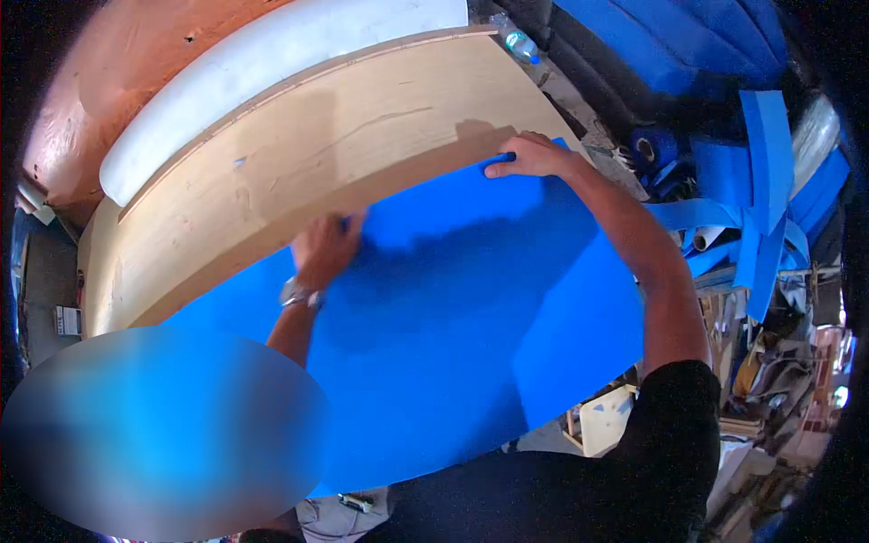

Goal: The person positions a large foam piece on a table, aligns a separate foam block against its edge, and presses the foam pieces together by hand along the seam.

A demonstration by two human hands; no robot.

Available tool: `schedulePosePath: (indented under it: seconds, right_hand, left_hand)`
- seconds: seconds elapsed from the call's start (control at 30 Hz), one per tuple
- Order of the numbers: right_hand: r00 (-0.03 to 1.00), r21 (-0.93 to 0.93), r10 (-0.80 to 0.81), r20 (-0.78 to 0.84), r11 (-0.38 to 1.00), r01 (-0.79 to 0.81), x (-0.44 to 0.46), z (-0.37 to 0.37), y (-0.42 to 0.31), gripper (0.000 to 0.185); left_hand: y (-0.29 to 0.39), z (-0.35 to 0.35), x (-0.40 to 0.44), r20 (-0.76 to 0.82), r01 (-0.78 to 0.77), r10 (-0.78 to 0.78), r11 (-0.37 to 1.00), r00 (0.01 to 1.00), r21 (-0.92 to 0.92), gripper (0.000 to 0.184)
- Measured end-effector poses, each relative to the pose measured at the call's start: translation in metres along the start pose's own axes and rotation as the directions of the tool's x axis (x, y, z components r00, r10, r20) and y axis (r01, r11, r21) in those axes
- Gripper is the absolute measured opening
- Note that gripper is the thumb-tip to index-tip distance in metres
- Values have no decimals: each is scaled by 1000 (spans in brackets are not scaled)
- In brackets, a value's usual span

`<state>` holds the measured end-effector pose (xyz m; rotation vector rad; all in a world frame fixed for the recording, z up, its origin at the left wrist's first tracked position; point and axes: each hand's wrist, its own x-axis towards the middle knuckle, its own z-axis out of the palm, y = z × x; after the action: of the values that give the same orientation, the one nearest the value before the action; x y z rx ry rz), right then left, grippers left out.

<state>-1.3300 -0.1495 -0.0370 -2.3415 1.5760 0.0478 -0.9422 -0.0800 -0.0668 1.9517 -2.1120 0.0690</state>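
Observation:
A large, smooth blue sheet (425,344), possibly foam, lies over a pale wooden board (398,118). At its far edge near the right corner, my right hand (539,156) grips the sheet, with the edge folded up between thumb and fingers. Farther left along the same edge, my left hand (328,246) is closed on the sheet, a bit of dark blue edge showing by the thumb; its fingertips are partly hidden. On that wrist is a metal watch (300,294).
Beyond the board lies a long white roll or panel (272,72) before an orange-brown surface (118,100). A plastic bottle (522,45) is at the back. Blue offcuts (765,172) are piled at right, above clutter. A blurred oval covers the lower left.

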Motion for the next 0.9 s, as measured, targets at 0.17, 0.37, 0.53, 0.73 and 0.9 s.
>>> schedulePosePath:
  seconds: [0.17,0.37,0.53,0.73,0.9]
  right_hand:
    - [950,25,34,-312,999,-28,3,18,30,55]
    - [910,158,57,-411,987,9,3,7,62,44]
    - [942,85,158,-296,987,-138,15,-30,67,45]
    - [835,-38,114,-539,986,-159,32,-17,16,41]
    - [648,-4,-19,-762,1000,25,45,4,-97,44]
  left_hand:
    - [163,25,59,234,-222,266,955,935,-199,47]
    - [154,38,70,-55,-444,452,834,890,-327,37]
    - [-45,5,15,-205,-70,50,993,977,-91,42]
    - [-303,-116,-293,-492,749,-573,579,655,323,61]
    - [-369,-156,-523,-180,758,-979,44,-98,-650,65]
